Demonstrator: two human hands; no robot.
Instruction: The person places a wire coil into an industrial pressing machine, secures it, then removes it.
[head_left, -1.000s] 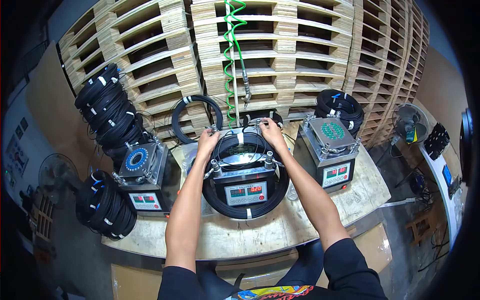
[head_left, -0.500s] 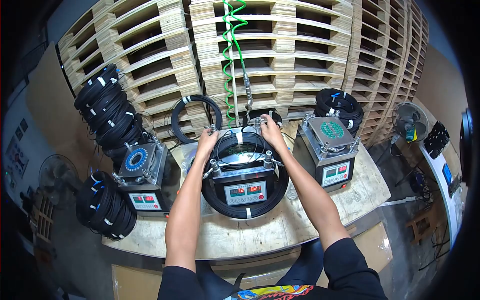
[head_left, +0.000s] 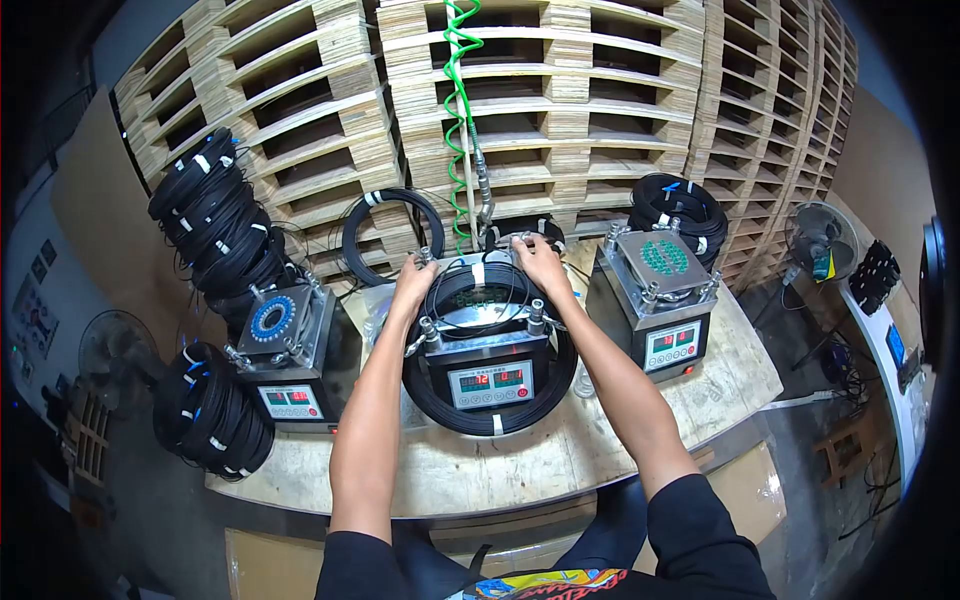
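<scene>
— Looking down from the head camera, what do our hands have hold of?

— We have both on the far edge of the middle machine (head_left: 487,345). Our left hand (head_left: 413,283) sits at its far left corner, fingers curled down over the cable coil (head_left: 490,415) near a corner post. Our right hand (head_left: 540,262) sits at the far right corner, fingers bent and close together on the coil's top; whether they truly pinch it, we cannot tell.

— And the coil itself?

— It is draped around the machine like a ring, lying tilted: its far side is up on the top plate under our hands, its near side hangs down in front of the display, just above the table (head_left: 600,440). Its long axis runs away from us, from near edge to far edge.

— How many of each do we count?

— Three machines: the middle one, the left machine (head_left: 285,360) and the right machine (head_left: 660,300), each with a red display. One single coil (head_left: 392,235) leans on the pallets (head_left: 560,110) behind. Bundles of coils stand at the far left (head_left: 215,225), the near left (head_left: 205,415) and behind the right machine (head_left: 680,205). One green hose (head_left: 462,90) hangs above.
</scene>
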